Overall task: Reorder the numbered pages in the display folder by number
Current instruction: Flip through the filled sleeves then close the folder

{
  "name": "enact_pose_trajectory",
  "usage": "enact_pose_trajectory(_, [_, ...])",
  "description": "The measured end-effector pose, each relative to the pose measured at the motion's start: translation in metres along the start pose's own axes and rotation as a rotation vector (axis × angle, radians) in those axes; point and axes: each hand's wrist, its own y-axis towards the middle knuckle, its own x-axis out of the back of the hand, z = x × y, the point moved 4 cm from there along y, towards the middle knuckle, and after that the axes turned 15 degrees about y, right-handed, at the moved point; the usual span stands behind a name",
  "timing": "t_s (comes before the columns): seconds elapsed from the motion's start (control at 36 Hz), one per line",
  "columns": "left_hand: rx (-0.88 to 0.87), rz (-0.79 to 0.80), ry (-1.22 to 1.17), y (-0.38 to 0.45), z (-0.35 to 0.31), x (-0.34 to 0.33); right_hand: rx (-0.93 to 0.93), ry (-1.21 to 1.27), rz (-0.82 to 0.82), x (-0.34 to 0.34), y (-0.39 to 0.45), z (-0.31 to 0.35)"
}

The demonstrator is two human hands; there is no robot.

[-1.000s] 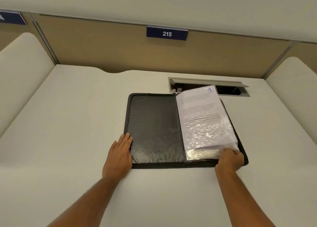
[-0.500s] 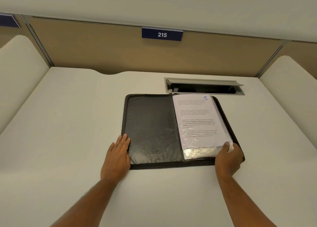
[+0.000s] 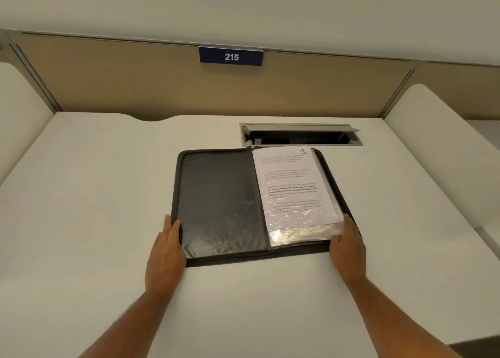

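Note:
A black zip display folder (image 3: 219, 203) lies open on the white desk. Its left half is the bare dark inner cover. On the right half a printed page marked 1 (image 3: 292, 187) lies flat inside a clear sleeve. My left hand (image 3: 167, 246) rests flat, fingers together, against the folder's lower left edge. My right hand (image 3: 347, 245) lies at the lower right corner, fingers touching the edge of the sleeve stack; it grips nothing that I can see.
A recessed cable hatch (image 3: 300, 135) stands open just behind the folder. A blue sign reading 215 (image 3: 231, 56) hangs on the tan back panel. White padded dividers (image 3: 443, 130) bound the desk on both sides.
The sleeve with page 1, lifted and curled a second ago, has settled flat on the right half. My right hand has let go of its corner. The left hand stayed in place.

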Motion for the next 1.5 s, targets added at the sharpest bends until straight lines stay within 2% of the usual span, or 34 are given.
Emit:
enact_pose_trajectory(0.11, [0.068, 0.005, -0.031, -0.004, -0.003, 0.001, 0.067, 0.073, -0.005, 0.009, -0.002, -0.002])
enact_pose_trajectory(0.19, [0.117, 0.002, -0.068, -0.005, -0.005, 0.002, 0.287, 0.049, -0.027, 0.016, -0.002, 0.000])
enact_pose_trajectory(0.28, [0.183, -0.007, -0.094, -0.006, -0.002, -0.001, 0.443, -0.020, 0.090, 0.013, 0.001, 0.004])
enact_pose_trajectory(0.39, [0.263, -0.048, -0.084, -0.011, -0.003, -0.001, 0.356, -0.179, 0.266, 0.002, 0.007, -0.011])
enact_pose_trajectory(0.47, [0.312, -0.089, -0.083, -0.014, -0.010, 0.005, 0.364, -0.257, 0.304, 0.001, 0.010, -0.023])
enact_pose_trajectory(0.58, [0.353, -0.106, -0.083, -0.011, -0.020, 0.014, 0.376, -0.297, 0.290, 0.007, 0.014, -0.030])
enact_pose_trajectory(0.75, [0.457, -0.138, -0.185, -0.022, -0.033, 0.029, 0.270, -0.259, 0.343, 0.012, 0.014, -0.036])
enact_pose_trajectory(0.89, [0.494, -0.248, -0.308, -0.028, -0.047, 0.043, 0.256, -0.125, 0.288, 0.015, 0.017, -0.039])
enact_pose_trajectory(1.17, [0.575, -0.587, -0.608, -0.036, -0.088, 0.089, 0.379, -0.140, 0.231, 0.018, 0.017, -0.041])
enact_pose_trajectory(1.25, [0.540, -0.670, -0.666, -0.037, -0.110, 0.105, 0.414, -0.146, 0.215, 0.018, 0.016, -0.043])
enact_pose_trajectory(1.36, [0.379, -0.747, -0.732, -0.044, -0.156, 0.121, 0.441, -0.150, 0.218, 0.017, 0.017, -0.045])
enact_pose_trajectory(1.5, [0.069, -0.671, -0.803, -0.062, -0.232, 0.124, 0.455, -0.146, 0.231, 0.018, 0.017, -0.048])
